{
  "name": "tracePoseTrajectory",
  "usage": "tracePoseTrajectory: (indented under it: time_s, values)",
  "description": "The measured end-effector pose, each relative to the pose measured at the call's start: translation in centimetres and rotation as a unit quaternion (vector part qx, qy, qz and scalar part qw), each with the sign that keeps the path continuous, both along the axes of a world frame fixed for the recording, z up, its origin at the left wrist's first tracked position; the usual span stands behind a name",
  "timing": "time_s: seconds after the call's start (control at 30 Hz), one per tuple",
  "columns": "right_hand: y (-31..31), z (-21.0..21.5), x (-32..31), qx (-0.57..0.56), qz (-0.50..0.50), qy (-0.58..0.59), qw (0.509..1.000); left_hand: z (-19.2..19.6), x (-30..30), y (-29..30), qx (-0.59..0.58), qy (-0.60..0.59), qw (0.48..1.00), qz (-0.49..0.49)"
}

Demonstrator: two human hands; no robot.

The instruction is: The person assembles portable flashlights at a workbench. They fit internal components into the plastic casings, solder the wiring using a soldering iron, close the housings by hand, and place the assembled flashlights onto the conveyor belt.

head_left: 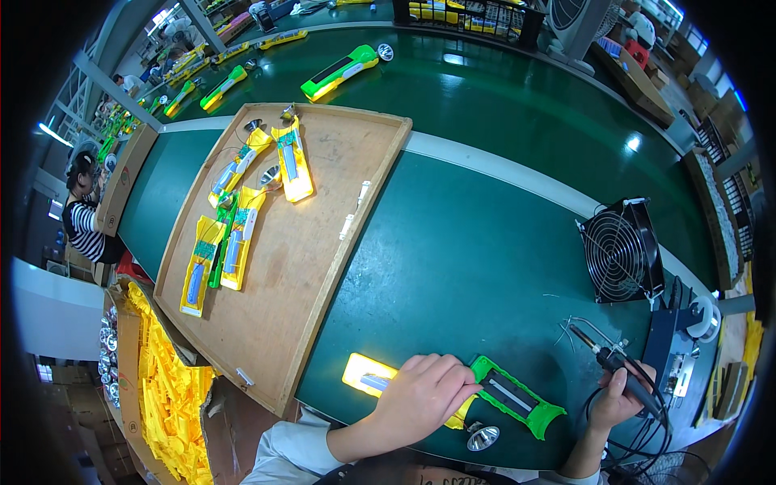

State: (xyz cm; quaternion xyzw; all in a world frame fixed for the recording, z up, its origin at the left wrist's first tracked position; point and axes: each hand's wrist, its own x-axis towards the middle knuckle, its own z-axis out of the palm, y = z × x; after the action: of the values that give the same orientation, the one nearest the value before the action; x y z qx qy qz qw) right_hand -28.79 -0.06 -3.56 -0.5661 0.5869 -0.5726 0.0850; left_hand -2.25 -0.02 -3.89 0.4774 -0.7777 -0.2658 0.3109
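Green tabletop [453, 259] before us: our left hand [420, 396] presses flat on the yellow-green torch body [509, 396]; our right hand [616, 400] grips a soldering iron [614, 364].

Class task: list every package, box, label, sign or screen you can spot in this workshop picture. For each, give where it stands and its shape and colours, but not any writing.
Cardboard box: lower left beside the wooden tray, brown, open, heaped with yellow plastic shells.
Cardboard box: left edge past the tray, brown, shallow, open.
Cardboard boxes: upper right beyond the green belt, brown, long.
Black crate: top centre, holding yellow parts.
Labels, signs, screens: none clear enough to tell.
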Motion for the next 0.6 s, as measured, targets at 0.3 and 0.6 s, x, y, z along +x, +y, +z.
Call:
tracePoseTrajectory:
  time_s: [0.3,0.6]
  values:
    - [-0.1,-0.2,0.2,-0.002,-0.009,-0.092,0.996,0.0,0.2,0.1,0.007,0.019,1.0,-0.007]
    - [1.0,0.9,1.0,0.052,0.124,-0.261,0.956,0.4,0.4,-0.1,0.028,-0.016,0.998,-0.05]
